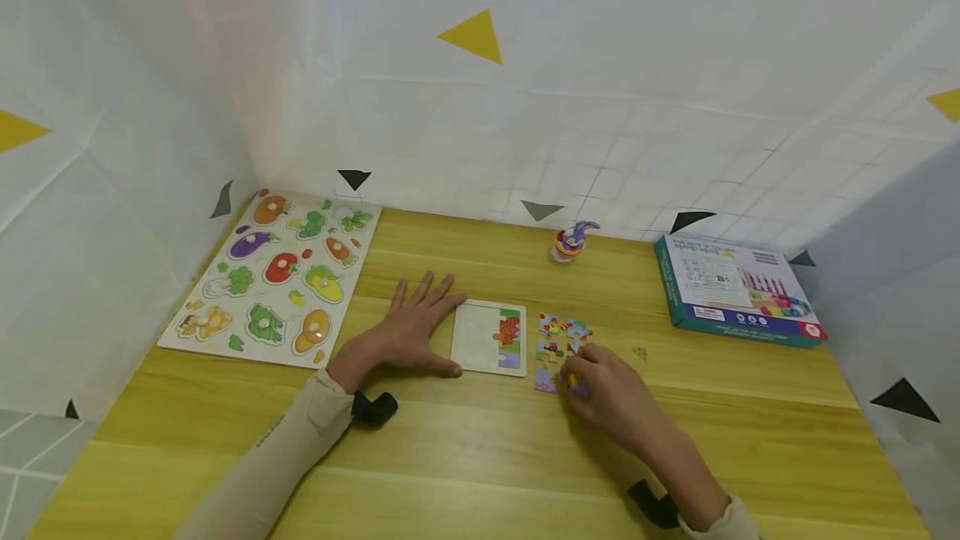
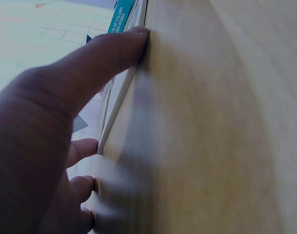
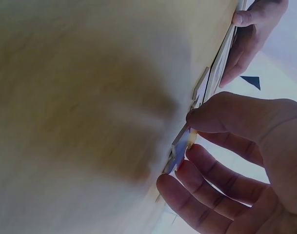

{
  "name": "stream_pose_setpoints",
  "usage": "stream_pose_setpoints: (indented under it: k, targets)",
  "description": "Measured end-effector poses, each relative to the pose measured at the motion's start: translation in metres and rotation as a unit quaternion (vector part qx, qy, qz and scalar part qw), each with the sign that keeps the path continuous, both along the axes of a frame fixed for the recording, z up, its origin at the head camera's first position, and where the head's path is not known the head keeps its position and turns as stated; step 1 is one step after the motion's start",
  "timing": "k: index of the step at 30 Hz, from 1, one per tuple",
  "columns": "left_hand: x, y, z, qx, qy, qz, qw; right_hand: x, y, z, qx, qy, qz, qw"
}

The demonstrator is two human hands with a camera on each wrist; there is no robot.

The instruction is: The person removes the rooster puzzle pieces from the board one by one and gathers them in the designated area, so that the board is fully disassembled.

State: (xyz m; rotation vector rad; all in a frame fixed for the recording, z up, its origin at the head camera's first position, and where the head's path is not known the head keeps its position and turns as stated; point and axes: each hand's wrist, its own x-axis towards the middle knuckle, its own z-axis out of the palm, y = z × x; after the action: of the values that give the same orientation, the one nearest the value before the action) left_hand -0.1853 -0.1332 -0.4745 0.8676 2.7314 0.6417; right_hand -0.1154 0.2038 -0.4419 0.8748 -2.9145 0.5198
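Observation:
A small white jigsaw puzzle board (image 1: 474, 338) lies near the table's middle, with a few joined pieces (image 1: 509, 338) filling its right side. My left hand (image 1: 408, 332) rests at the board's left side with fingers spread; its thumb and index finger (image 2: 85, 150) touch the board's edge. Right of the board, several loose jigsaw pieces (image 1: 550, 351) lie close together. My right hand (image 1: 611, 394) is over the nearest of them and pinches a jigsaw piece (image 3: 180, 146) between thumb and fingers, low at the tabletop. The fingers partly hide that piece in the head view.
At the left lies a large vegetable peg puzzle board (image 1: 281, 282). A purple rabbit figurine (image 1: 572, 242) stands near the back wall. A teal and white box (image 1: 738, 290) lies at the back right. White sheeting (image 1: 600, 107) walls in the wooden table (image 1: 465, 457).

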Motion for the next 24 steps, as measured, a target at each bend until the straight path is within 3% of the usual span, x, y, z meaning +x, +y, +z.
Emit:
stream_pose_setpoints:
  k: [24]
  targets:
    - [0.001, 0.0004, 0.0025, -0.001, 0.001, -0.001, 1.0, 0.0009, 0.0016, -0.0044, 0.01, 0.016, 0.002, 0.9998]
